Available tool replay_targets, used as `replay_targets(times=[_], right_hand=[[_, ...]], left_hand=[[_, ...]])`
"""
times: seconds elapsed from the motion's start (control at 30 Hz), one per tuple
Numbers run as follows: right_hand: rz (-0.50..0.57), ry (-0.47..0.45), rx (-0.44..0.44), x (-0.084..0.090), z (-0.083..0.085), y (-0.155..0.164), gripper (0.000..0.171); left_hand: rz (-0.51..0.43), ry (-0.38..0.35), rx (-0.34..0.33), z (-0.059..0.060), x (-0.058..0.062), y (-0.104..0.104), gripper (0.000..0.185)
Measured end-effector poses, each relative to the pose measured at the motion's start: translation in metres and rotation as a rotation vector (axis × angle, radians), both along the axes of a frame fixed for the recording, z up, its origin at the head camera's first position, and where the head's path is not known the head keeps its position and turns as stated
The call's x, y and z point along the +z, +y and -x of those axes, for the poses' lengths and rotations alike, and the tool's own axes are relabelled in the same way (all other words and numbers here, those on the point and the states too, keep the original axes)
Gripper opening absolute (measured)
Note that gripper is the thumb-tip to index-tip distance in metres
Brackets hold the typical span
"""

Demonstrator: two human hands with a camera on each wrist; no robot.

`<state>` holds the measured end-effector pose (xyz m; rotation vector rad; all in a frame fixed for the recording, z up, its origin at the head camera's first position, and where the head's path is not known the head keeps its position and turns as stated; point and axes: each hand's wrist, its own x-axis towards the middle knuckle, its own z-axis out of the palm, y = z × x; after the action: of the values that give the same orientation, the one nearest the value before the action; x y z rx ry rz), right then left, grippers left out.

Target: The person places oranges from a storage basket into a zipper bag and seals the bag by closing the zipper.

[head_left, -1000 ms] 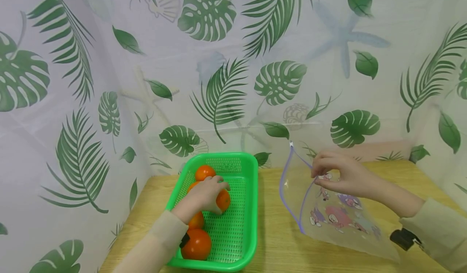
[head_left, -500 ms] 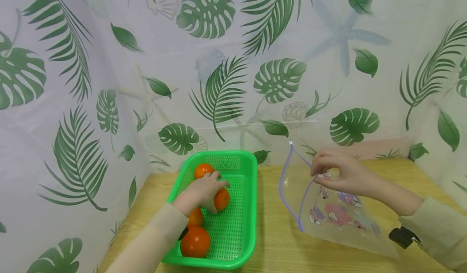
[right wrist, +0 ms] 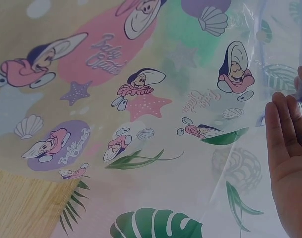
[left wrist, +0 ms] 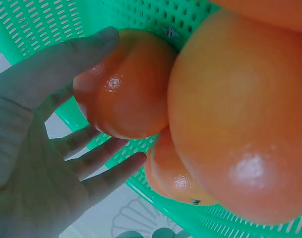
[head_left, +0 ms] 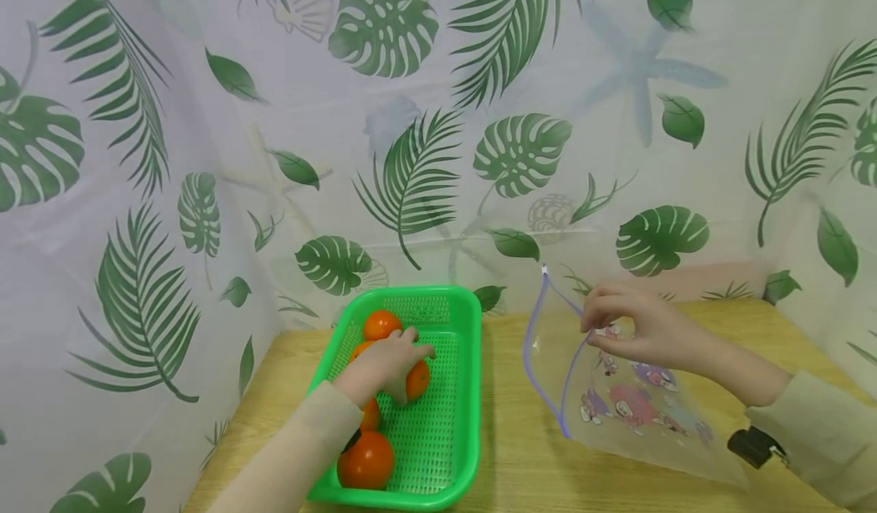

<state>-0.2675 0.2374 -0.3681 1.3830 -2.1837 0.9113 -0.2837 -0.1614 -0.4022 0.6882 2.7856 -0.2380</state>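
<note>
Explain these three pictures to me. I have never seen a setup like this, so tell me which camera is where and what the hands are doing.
There is no machine here: a person works with two bare hands and wears three cameras. The wide picture comes from a camera on the head, looking down at a wooden table in front of a leaf-print curtain. The other two come from cameras on the wrists, so they show each hand's work very close up.

On the table stands a green basket with several oranges in it. The left hand rests on one orange, its fingers curving round it; the left wrist view shows the same orange beside larger ones.

The right hand pinches the rim of a clear zip bag printed with cartoon shells, holding its mouth open toward the basket. The right wrist view looks through that bag.
</note>
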Motion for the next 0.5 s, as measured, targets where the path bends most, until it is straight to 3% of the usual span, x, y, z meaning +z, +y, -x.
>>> replay_targets(times=[0.27,0.5], right_hand=[[0.002,0.008,0.008,-0.0003,0.0013,0.0007,0.029],[-0.013,-0.021,-0.022,0.0019,-0.0012,-0.0013,0.042]], left_hand=[[0.028,0.033,-0.047,0.0029,-0.0029,0.0,0.076],[0.051,0.048,-0.079,0.0015,-0.0053,0.0009,0.068]])
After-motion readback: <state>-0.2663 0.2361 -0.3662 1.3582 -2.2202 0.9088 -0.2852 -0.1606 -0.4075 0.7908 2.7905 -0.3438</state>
